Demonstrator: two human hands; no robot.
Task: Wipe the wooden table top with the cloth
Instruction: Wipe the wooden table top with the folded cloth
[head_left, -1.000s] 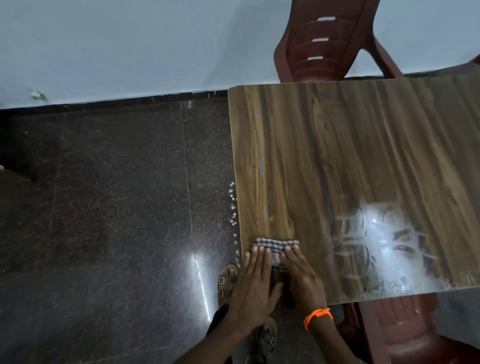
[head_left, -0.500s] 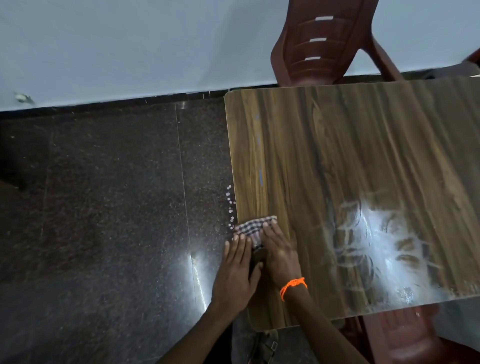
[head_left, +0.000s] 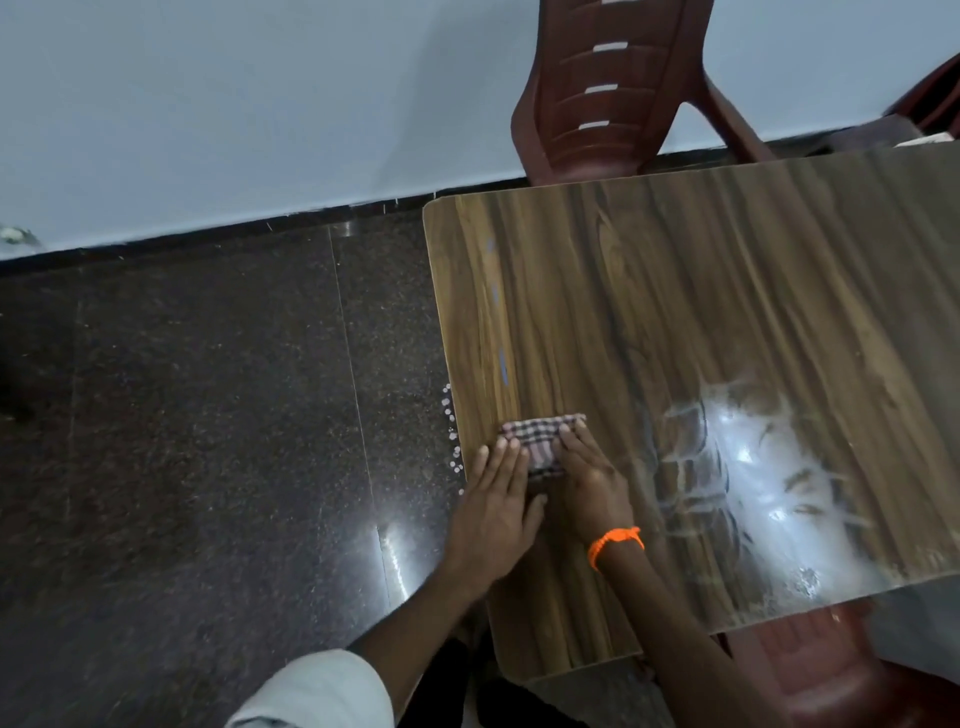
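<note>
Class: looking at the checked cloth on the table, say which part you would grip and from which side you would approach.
Grip the checked cloth along its far folded edge, coming from above: it lies flat and folded, that edge is uncovered, and both hands press on its near part.

Both hands (left (head_left: 496, 512), right (head_left: 592, 480)) have pushed the cloth (head_left: 540, 441) farther up the tabletop (head_left: 727, 312), away from its near edge.
</note>
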